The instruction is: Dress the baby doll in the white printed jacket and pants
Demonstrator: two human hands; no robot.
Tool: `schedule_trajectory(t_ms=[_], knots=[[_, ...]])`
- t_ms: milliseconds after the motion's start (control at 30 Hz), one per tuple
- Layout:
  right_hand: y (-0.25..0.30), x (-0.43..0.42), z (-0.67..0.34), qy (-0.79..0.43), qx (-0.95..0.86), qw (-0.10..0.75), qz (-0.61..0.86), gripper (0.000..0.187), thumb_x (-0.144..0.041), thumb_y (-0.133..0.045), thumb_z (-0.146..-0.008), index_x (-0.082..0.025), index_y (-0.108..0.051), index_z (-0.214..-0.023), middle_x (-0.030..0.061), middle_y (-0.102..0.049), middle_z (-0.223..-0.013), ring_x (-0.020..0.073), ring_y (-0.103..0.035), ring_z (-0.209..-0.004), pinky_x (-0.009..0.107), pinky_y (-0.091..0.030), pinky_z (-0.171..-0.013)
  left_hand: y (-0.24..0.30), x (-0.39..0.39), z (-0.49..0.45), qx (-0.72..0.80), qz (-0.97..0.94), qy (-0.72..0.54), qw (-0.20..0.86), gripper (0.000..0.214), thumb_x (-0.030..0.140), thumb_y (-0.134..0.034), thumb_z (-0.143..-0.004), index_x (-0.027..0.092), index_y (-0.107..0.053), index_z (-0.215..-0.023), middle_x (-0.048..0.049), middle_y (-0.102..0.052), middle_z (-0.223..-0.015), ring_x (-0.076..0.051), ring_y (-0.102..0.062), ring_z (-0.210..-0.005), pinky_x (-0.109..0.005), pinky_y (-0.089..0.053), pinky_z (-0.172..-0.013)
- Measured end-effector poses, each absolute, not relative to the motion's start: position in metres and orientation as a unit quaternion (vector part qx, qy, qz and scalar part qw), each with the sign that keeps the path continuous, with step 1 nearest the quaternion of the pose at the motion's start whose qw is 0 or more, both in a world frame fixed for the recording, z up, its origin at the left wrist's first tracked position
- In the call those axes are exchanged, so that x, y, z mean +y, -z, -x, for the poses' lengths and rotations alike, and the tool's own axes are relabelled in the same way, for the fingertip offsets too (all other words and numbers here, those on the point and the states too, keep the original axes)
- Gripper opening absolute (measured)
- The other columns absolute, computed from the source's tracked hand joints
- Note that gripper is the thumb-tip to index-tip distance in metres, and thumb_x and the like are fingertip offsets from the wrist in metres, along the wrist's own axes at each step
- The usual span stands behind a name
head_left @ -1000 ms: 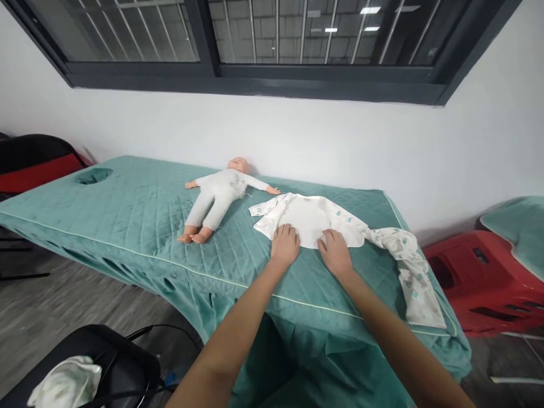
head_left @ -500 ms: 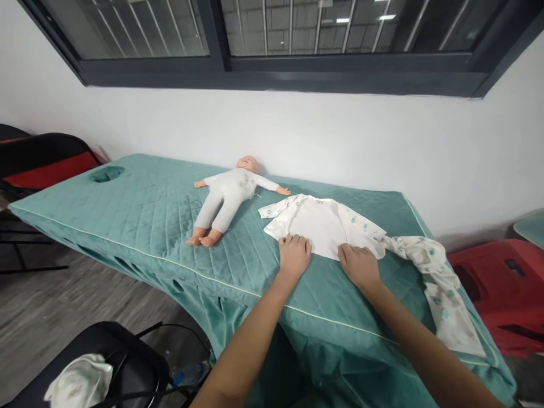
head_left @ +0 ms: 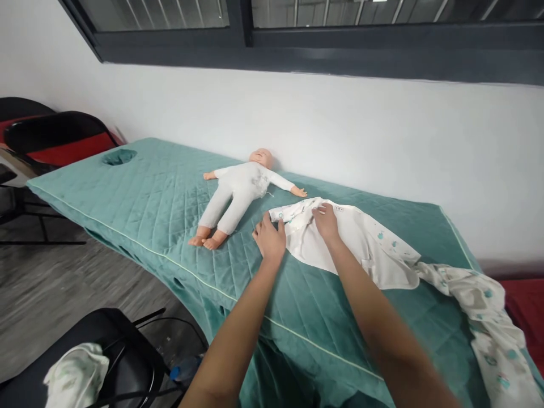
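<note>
Bed surface [head_left: 170,209]: along the wall [head_left: 382,136], below the window [head_left: 382,51].
Doll [head_left: 235,192]: on it, head by the back edge.
Shirt [head_left: 352,235]: right of the doll, nearer the right end.
Other garment [head_left: 488,309]: right of the shirt, along the right edge.
Chair [head_left: 131,348]: before the front edge, cloth [head_left: 76,377] on it.

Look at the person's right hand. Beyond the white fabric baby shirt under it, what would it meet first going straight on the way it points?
Probably the pinkish hand of the white-clothed baby doll, just past the shirt. Depth is unclear, so the right hand might narrowly miss.
</note>
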State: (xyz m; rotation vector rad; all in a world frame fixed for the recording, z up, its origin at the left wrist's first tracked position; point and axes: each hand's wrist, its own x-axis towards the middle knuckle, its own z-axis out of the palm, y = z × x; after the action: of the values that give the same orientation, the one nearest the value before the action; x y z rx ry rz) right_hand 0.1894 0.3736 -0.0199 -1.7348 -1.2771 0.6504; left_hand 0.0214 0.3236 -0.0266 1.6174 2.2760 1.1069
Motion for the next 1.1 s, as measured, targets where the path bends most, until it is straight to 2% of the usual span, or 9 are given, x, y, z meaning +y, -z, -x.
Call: schedule_trajectory(t_ms=[133, 267, 433, 533, 667, 767, 933, 1033, 1100], knots=[[0.031, 0.401, -0.180, -0.283, -0.481, 0.480, 0.676, 0.047, -0.036, -0.055, -0.080, -0.019, -0.051, -0.124, 0.0096, -0.067, -0.117, 0.0210, -0.065, -0.105, 0.036, -0.049, -0.096, 0.032, 0.340, -0.018, 0.735, -0.563, -0.368, 0.088, 0.034, 0.038, -0.048, -0.095, 0.024, -0.061, -0.124, -0.0111, -0.071, -0.116, -0.031, -0.059, -0.116, -0.047, -0.041, -0.098], [0.038, 0.397, -0.182, -0.356, -0.452, 0.557, 0.599, 0.060, -0.036, -0.065, -0.072, -0.020, -0.048, -0.127, 0.0085, -0.067, -0.117, 0.0211, -0.066, -0.104, 0.038, -0.051, -0.096, 0.038, 0.356, -0.016, 0.699, -0.588, -0.388, 0.126, 0.027, 0.027, -0.050, -0.093, 0.027, -0.066, -0.115, -0.0054, -0.073, -0.107, -0.024, -0.066, -0.100, -0.039, -0.046, -0.091], [0.033, 0.400, -0.190, -0.457, -0.391, 0.581, 0.549, 0.076, -0.033, -0.073, -0.064, -0.022, -0.041, -0.133, 0.0101, -0.064, -0.125, 0.0242, -0.062, -0.115, 0.041, -0.051, -0.096, 0.045, 0.378, -0.013, 0.638, -0.563, -0.489, 0.193, 0.032, 0.014, -0.042, -0.090, 0.021, -0.070, -0.104, -0.0043, -0.072, -0.103, -0.015, -0.066, -0.076, -0.029, -0.051, -0.075], [0.028, 0.402, -0.193, -0.508, -0.364, 0.615, 0.480, 0.073, -0.030, -0.073, -0.061, -0.024, -0.043, -0.127, 0.0047, -0.066, -0.112, 0.0212, -0.064, -0.108, 0.037, -0.053, -0.092, 0.048, 0.389, -0.010, 0.601, -0.534, -0.551, 0.222, 0.035, 0.013, -0.039, -0.089, 0.017, -0.070, -0.106, -0.0046, -0.068, -0.095, -0.012, -0.063, -0.065, -0.027, -0.052, -0.071], [0.025, 0.400, -0.194, -0.496, -0.341, 0.646, 0.469, 0.066, -0.030, -0.072, -0.060, -0.025, -0.047, -0.121, -0.0016, -0.061, -0.092, 0.0171, -0.064, -0.091, 0.034, -0.053, -0.084, 0.047, 0.402, -0.006, 0.589, -0.519, -0.584, 0.207, 0.038, 0.012, -0.038, -0.088, 0.015, -0.070, -0.109, -0.0062, -0.066, -0.098, -0.013, -0.065, -0.075, -0.027, -0.054, -0.076], [0.024, 0.398, -0.197, -0.451, -0.368, 0.626, 0.518, 0.064, -0.034, -0.070, -0.063, -0.023, -0.049, -0.123, 0.0010, -0.061, -0.098, 0.0182, -0.062, -0.087, 0.034, -0.053, -0.080, 0.045, 0.412, -0.003, 0.604, -0.530, -0.569, 0.172, 0.040, 0.009, -0.040, -0.085, 0.016, -0.071, -0.110, -0.0072, -0.067, -0.101, -0.017, -0.066, -0.089, -0.030, -0.055, -0.083], [0.029, 0.399, -0.213, -0.326, -0.443, 0.530, 0.646, 0.059, -0.032, -0.064, -0.066, -0.020, -0.055, -0.122, 0.0059, -0.064, -0.104, 0.0225, -0.063, -0.088, 0.036, -0.050, -0.083, 0.043, 0.430, 0.001, 0.643, -0.544, -0.527, 0.116, 0.044, 0.004, -0.039, -0.082, 0.015, -0.072, -0.110, -0.0116, -0.067, -0.113, -0.022, -0.062, -0.109, -0.037, -0.049, -0.101], [0.032, 0.402, -0.221, -0.283, -0.459, 0.491, 0.684, 0.056, -0.028, -0.060, -0.066, -0.019, -0.055, -0.121, 0.0081, -0.065, -0.109, 0.0239, -0.063, -0.092, 0.037, -0.049, -0.086, 0.042, 0.430, 0.001, 0.680, -0.537, -0.497, 0.054, 0.050, 0.000, -0.040, -0.078, 0.016, -0.072, -0.113, -0.0133, -0.064, -0.123, -0.027, -0.056, -0.119, -0.045, -0.043, -0.109], [0.033, 0.403, -0.224, -0.258, -0.471, 0.476, 0.697, 0.054, -0.026, -0.058, -0.066, -0.019, -0.055, -0.119, 0.0086, -0.066, -0.110, 0.0241, -0.063, -0.094, 0.037, -0.048, -0.087, 0.040, 0.426, -0.002, 0.671, -0.560, -0.486, 0.018, 0.050, 0.002, -0.041, -0.080, 0.018, -0.069, -0.117, -0.0116, -0.061, -0.132, -0.027, -0.051, -0.127, -0.046, -0.040, -0.112]])
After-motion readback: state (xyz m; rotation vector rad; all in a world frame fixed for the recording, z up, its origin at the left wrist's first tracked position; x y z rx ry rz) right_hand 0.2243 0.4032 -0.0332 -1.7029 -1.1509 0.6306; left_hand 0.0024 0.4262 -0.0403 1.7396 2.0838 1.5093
